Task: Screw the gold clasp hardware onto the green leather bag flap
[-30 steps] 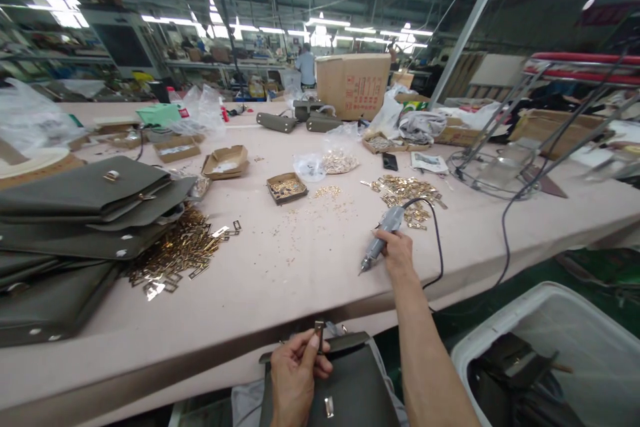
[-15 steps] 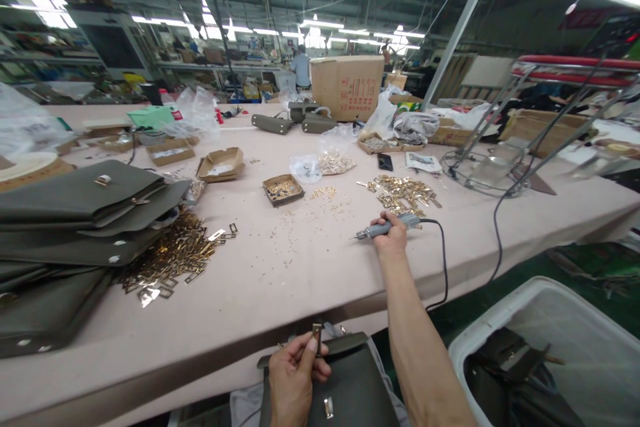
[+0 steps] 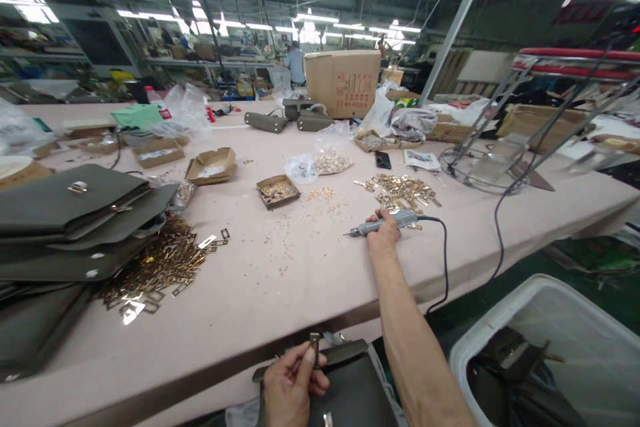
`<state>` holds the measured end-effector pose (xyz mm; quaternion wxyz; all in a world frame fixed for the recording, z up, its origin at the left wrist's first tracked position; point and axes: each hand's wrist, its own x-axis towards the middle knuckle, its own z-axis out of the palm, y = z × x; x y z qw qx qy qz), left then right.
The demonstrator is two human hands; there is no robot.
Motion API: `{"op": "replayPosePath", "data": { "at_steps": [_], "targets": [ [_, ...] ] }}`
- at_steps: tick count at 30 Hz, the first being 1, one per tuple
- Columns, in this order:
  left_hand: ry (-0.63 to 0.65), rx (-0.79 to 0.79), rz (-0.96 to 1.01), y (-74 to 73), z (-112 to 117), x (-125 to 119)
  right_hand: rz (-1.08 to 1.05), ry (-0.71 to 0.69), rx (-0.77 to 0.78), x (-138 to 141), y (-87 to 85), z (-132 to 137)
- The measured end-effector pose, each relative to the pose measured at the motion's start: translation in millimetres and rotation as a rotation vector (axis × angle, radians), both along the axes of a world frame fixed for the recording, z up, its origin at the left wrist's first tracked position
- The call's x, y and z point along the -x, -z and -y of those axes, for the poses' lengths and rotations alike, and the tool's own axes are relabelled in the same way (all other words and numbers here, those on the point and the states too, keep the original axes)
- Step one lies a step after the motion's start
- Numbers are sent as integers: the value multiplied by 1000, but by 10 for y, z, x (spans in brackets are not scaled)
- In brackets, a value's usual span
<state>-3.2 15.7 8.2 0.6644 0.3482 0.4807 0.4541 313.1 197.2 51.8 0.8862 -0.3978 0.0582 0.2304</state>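
Note:
My right hand (image 3: pixel 384 232) is wrapped round a grey corded electric screwdriver (image 3: pixel 400 219), its bit pointing left just over the table. A heap of gold metal plates (image 3: pixel 407 192) lies right behind it. Low in the view, my left hand (image 3: pixel 293 383) pinches a small gold metal plate (image 3: pixel 314 340) upright between thumb and fingers. Beneath that hand is a dark olive bag (image 3: pixel 350 383) with a metal clasp on its front, at the table's near edge. The bag's lower part is out of frame.
Stacked olive bag pieces (image 3: pixel 60 213) stand at left beside a pile of gold frames (image 3: pixel 165 260). A small box of screws (image 3: pixel 278 191) sits mid-table, with loose bits before it. A white bin (image 3: pixel 545 293) holding bags is at lower right; a metal stool (image 3: pixel 560 63) lies upturned at right.
The view has shifted slightly. My right hand with the screwdriver has moved a little left; my left hand still holds the plate, slightly lower in view.

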Motion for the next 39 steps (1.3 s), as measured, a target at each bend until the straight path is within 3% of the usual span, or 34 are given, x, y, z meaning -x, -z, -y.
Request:
{"op": "replayPosePath", "data": {
  "at_steps": [29, 39],
  "targets": [
    [-14, 9, -17, 0, -74, -59, -31, 35, -99, 79, -11, 29],
    [-29, 13, -45, -64, -57, -71, -18, 45, -107, 61, 16, 23]
  ]
}}
